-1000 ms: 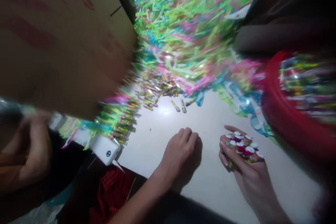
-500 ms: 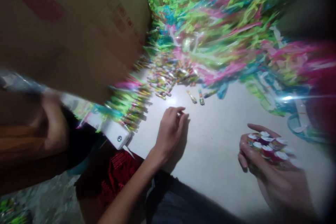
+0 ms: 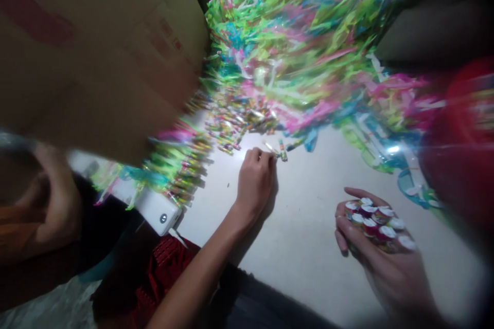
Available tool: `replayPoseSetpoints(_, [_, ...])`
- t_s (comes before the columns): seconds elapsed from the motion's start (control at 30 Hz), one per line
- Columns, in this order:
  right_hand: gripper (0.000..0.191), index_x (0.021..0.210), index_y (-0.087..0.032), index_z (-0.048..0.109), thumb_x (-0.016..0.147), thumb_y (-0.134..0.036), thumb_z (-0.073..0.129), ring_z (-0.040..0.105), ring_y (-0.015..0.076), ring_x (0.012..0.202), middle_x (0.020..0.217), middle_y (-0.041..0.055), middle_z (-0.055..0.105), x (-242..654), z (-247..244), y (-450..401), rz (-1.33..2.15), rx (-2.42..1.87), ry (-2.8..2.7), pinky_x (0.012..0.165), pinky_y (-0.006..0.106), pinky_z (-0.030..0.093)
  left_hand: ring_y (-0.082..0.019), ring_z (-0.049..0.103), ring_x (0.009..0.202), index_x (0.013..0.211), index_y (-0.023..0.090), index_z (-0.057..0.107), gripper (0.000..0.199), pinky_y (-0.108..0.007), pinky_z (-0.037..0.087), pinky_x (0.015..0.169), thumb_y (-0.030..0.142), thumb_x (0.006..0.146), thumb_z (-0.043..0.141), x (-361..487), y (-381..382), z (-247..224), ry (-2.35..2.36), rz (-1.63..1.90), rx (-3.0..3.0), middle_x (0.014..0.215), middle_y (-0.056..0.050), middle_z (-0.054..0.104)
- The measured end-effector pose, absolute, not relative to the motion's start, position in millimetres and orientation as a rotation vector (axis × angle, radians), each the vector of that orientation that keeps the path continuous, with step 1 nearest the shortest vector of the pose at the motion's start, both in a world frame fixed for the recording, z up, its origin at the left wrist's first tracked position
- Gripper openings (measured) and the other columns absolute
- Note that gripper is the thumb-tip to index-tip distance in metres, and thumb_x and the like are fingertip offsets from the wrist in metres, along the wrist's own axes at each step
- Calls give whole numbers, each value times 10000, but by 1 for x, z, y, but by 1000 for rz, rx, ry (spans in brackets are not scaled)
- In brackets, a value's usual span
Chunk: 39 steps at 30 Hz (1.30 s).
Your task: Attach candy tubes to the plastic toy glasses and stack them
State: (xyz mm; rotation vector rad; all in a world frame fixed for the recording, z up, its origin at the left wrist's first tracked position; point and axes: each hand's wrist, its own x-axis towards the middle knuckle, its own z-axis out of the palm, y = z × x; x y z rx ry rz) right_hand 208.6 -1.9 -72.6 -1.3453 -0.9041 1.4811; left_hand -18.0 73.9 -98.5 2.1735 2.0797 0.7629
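My left hand is over the white table, its fingers bent together at the end of a small wrapped stick. Another small colourful tube lies just right of the fingertips. My right hand is wrapped round a bunch of small tubes with white tops, held upright at the right. Beyond my left hand lies a heap of small colourful tubes, and behind it a big pile of green, pink and blue plastic strips.
A large cardboard box fills the upper left. Near the table's left edge, a white power bank with a cable lies by a row of green-wrapped tubes. Another person's arm shows at far left. Something red stands at right.
My left hand has reached away from me to the small stick, its fingers now at it. My right hand still holds the bunch. The whole view has shifted slightly.
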Motion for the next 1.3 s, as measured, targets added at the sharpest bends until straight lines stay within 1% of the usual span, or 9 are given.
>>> replayPoseSetpoints(0.13, [521,1385,-281,605,941,-442,824,559,138,628,890,7,656,209,-73,-3,1490,-1338,-917,571,278,446,-206,557,931,955,156,681,216,-354,499,842,239,1085,531,-26,76,-96,2072,730,2203,979,-87,654])
replayPoseSetpoints(0.3, [517,1398,-281,612,954,-453,813,540,138,644,913,13,668,208,-76,-5,1504,-1305,-875,581,281,434,-193,603,981,988,169,690,158,-350,505,880,251,1067,581,-37,91,-79,1923,982,2076,1036,-75,672])
replayPoseSetpoints(0.37, [509,1391,-289,619,952,-453,817,538,134,645,928,10,670,208,-76,-6,1507,-1302,-861,577,274,432,-182,615,976,985,171,699,153,-338,508,873,231,1062,580,-41,104,-73,1837,1010,2065,1053,-77,678])
replayPoseSetpoints(0.57, [499,1381,-293,632,941,-430,824,560,128,639,914,1,685,209,-79,-6,1496,-1281,-868,585,264,457,-184,640,955,997,191,761,119,-325,523,857,205,1010,644,-53,137,-77,1603,859,2193,1037,-78,685])
replayPoseSetpoints(0.7, [520,1393,-288,635,929,-422,830,568,145,650,909,0,694,210,-82,-6,1498,-1278,-876,596,279,466,-170,630,889,894,165,771,221,-292,495,792,131,1000,580,-56,141,-72,1464,735,2243,954,-68,679])
replayPoseSetpoints(0.8, [521,1399,-285,634,931,-409,827,573,150,652,898,1,701,210,-83,-6,1499,-1274,-892,599,283,466,-172,615,884,892,167,777,261,-297,483,807,127,1008,547,-55,144,-62,1404,624,2293,948,-68,691])
replayPoseSetpoints(1.03, [522,1400,-298,628,933,-410,831,575,144,661,938,-1,700,210,-81,-6,1519,-1265,-885,603,284,457,-189,545,862,769,166,629,270,-318,461,813,167,1025,545,-52,156,-63,1394,344,2583,907,-66,636])
replayPoseSetpoints(1.17, [516,1398,-296,626,941,-433,824,571,147,656,937,2,697,210,-81,-6,1517,-1266,-890,598,289,454,-197,548,898,828,173,624,235,-335,482,867,198,1045,537,-52,153,-73,1481,390,2567,953,-69,639])
replayPoseSetpoints(1.3, [524,1402,-308,626,936,-433,831,576,139,652,943,-1,701,213,-83,-7,1514,-1257,-890,589,284,443,-192,570,908,873,156,648,209,-318,489,839,172,1043,527,-55,134,-66,1570,489,2498,969,-81,644])
